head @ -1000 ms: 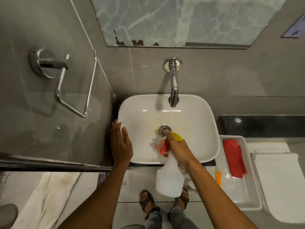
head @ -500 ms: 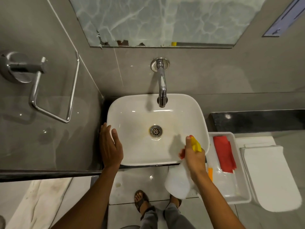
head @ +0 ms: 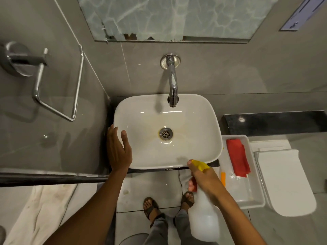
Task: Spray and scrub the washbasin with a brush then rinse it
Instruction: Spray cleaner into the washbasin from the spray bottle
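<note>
Washbasin (head: pixel 194 138) bowl lies open; tap (head: pixel 173 89) overhangs its rear edge.

Bare forearms, no sleeves — grey trousers (head: pixel 157 228) and brown strapped sandals (head: pixel 150 207).

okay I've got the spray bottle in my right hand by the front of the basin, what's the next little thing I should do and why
Probably carry the white plastic spray bottle with its yellow nozzle forward over the white ceramic washbasin and aim at the yellowish staining around the metal drain. The right hand holds it just outside the front rim, so spray could miss. The left hand already steadies the left rim.
</note>
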A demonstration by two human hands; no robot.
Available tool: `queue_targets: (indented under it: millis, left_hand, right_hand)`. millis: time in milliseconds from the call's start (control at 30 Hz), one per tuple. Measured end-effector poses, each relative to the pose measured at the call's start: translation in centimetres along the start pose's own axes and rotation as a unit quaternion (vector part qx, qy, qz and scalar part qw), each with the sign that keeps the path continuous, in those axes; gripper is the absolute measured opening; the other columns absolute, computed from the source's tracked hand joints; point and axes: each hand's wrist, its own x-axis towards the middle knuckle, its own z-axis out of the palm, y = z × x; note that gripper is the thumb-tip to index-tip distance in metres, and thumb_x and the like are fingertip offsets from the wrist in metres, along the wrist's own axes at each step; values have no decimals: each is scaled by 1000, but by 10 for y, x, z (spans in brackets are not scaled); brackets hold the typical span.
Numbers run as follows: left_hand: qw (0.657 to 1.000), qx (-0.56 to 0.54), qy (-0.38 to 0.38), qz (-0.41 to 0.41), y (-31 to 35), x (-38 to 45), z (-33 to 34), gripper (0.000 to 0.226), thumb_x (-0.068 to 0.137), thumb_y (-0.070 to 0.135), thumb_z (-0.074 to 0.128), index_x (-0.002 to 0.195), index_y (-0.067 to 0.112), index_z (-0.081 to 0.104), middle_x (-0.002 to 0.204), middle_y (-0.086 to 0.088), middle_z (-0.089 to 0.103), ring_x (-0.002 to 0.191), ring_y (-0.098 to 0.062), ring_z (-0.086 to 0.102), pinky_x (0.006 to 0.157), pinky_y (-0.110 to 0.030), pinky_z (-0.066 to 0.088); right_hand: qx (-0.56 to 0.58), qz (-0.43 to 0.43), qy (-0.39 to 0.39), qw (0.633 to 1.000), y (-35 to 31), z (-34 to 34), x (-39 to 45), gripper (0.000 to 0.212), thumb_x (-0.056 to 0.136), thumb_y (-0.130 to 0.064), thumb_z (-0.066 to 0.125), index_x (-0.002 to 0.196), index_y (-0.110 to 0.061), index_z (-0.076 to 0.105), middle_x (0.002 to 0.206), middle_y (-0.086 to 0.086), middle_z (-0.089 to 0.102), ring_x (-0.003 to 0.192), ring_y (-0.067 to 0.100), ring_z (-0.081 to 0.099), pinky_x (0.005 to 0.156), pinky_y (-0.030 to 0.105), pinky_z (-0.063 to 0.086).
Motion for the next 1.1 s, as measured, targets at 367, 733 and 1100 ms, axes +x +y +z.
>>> queue_targets:
  millis: [367, 733, 1100]
  left_hand:
    - [1000, -12, -12, -21, 2, -1, -3, 81, 106, 70, 20, 163, 16, 41, 174, -5, 37, 161, -26, 35, 131, -44, 30]
    - [999, -27, -9, -38, 2, 1, -4, 93, 100, 82, 14, 161, 18, 42, 172, -4, 38, 159, -27, 39, 129, -47, 35]
    - [999, -22, -9, -24, -1, 1, -2, 91, 101, 81, 16, 158, 17, 46, 171, -5, 41, 156, -28, 42, 126, -47, 38]
  right_hand:
    - [-64, -14, -99, 993, -50, 70, 21, 16, 98, -39, 69, 87, -29, 73, 60, 3, 63, 52, 26, 66, 81, 48, 61]
    - [-55, -36, -8, 998, -82, 89, 75, 37, 101, -40, 62, 110, -5, 70, 73, 10, 66, 67, 32, 63, 76, 50, 58]
    - [-55, -47, 158, 985, -48, 8, 55, 48, 104, -52, 54, 82, -12, 69, 72, 11, 73, 72, 27, 71, 93, 51, 60]
